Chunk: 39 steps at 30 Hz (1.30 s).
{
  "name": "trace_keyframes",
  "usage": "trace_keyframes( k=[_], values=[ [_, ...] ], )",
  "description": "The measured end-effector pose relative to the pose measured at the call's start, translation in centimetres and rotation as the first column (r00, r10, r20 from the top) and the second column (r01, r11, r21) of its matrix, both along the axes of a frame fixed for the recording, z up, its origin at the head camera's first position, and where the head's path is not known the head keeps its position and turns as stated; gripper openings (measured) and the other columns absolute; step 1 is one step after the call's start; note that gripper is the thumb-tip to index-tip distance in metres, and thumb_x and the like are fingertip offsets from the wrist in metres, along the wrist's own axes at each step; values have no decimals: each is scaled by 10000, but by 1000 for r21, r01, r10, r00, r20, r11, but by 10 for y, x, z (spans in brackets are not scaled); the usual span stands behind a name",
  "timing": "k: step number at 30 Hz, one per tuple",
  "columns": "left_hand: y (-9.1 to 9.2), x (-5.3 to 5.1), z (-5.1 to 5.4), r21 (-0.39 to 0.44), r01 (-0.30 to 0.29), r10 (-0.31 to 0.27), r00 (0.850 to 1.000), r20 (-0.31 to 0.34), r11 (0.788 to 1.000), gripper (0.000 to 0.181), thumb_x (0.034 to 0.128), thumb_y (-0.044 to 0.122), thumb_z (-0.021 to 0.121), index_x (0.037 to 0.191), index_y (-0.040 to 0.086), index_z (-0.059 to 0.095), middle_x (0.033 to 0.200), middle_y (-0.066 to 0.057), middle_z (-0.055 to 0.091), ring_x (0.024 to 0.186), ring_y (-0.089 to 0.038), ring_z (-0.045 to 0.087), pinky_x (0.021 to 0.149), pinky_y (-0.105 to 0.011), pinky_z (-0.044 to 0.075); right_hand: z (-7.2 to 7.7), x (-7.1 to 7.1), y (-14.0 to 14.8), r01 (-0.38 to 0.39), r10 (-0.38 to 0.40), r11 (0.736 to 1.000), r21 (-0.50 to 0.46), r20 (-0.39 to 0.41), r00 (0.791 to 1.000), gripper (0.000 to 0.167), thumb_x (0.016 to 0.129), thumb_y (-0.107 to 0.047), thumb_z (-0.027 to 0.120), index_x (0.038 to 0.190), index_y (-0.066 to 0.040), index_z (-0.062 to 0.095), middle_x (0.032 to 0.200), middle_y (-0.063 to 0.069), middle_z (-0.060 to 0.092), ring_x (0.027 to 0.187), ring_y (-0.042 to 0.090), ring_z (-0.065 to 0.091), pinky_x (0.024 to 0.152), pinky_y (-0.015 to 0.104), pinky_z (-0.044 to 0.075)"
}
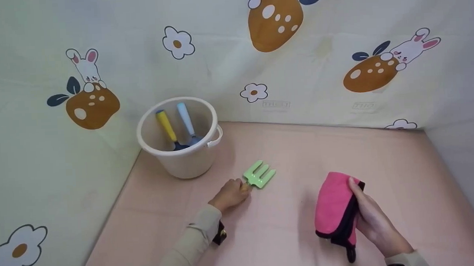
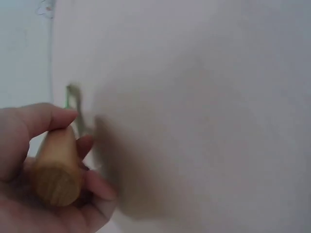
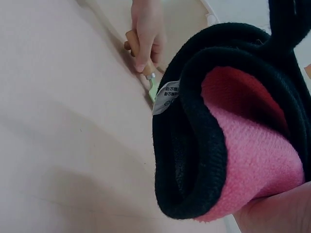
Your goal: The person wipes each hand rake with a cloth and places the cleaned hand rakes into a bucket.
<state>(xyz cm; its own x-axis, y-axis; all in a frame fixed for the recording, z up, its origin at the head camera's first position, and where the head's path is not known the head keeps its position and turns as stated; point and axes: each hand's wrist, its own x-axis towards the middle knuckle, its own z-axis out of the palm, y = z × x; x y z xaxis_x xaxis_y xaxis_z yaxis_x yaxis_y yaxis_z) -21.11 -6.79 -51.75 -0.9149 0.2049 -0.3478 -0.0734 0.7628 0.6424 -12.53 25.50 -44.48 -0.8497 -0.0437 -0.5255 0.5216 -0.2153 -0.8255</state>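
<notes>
Bucket [image 1: 186, 164] near bench [image 1: 285, 223] back-left corner; yellow-handled tool [image 1: 166, 125], blue-handled tool [image 1: 186, 119] inside. Left hand [image 1: 230, 194] grips green fork [image 1: 259, 176]; right hand [image 1: 370, 215], pink cloth [image 1: 335, 204]; bench between.

We see a white bucket [image 1: 186, 165] at the back left of the pink surface [image 1: 402, 161], its handle [image 1: 218, 138] at the right. Inside it we spot a yellow-handled tool [image 1: 166, 126] beside a blue-handled tool [image 1: 186, 119]. Behind, we have pale sheeting [image 1: 219, 14] printed with rabbits [image 1: 88, 70], brown strawberries [image 1: 104, 109] and flowers [image 1: 178, 43].
</notes>
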Motion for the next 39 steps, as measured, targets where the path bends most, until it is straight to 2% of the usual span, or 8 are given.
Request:
trace_keyframes(
  k=[5,10,15,19,24,30,33,39],
  values=[
    [-2,-2,7,131,-17,-3,989,147,991,261,924,280,537,1031,48,481,856,-29,440,774,-164,451,647,-260,360,0,1,0,-9,8,1000,27,17,1000,475,901,-604,422,1072,-162,458,903,-58,554,857,76,536,814,250,439],
    [-6,-4,11,162,-65,26,972,235,985,207,916,251,520,995,64,476,768,-29,498,654,-150,462,574,-257,370,1,0,1,-5,5,1000,28,18,1000,465,903,-584,445,1090,-158,461,911,-58,563,867,69,540,825,244,441],
    [-9,-8,17,181,-79,35,971,237,980,243,935,313,506,840,90,490,597,19,441,507,-107,388,466,-229,322,1,0,2,7,-7,1000,4,13,1000,397,914,-543,468,1043,-168,481,878,-62,580,838,62,551,813,240,443],
    [-10,-8,24,248,-84,30,976,214,965,337,958,363,473,876,47,556,576,36,405,484,-93,347,446,-228,290,3,-2,0,6,-6,1000,4,0,1000,372,927,-476,499,1091,-149,432,878,-62,590,836,65,567,807,240,452],
    [-6,-2,31,407,-57,-30,978,206,912,301,968,352,467,991,56,509,659,18,458,538,-105,390,484,-220,320,8,-5,-8,10,-7,999,41,-71,997,415,931,-366,543,1197,-129,329,918,-57,596,865,68,588,814,242,472],
    [6,12,38,530,-43,-109,962,251,847,219,964,338,492,961,132,421,661,31,460,506,-78,390,466,-199,318,12,-6,-26,2,40,977,214,-192,981,480,898,-233,615,1288,-102,366,996,-75,606,927,67,586,829,228,461],
    [14,20,41,603,-42,-128,963,236,797,192,958,303,513,1005,140,421,673,21,472,485,-75,396,447,-193,343,12,-7,-38,3,102,944,331,-299,949,474,865,-157,658,1284,-77,452,1090,-65,615,996,40,569,861,195,441],
    [35,43,38,712,-47,-99,982,163,701,277,920,336,574,1108,174,453,655,-7,464,451,-94,399,409,-194,358,10,-5,-60,51,231,859,509,-476,849,373,841,-94,677,1193,-41,565,1172,92,613,1027,-5,561,876,155,441]
  ],
)
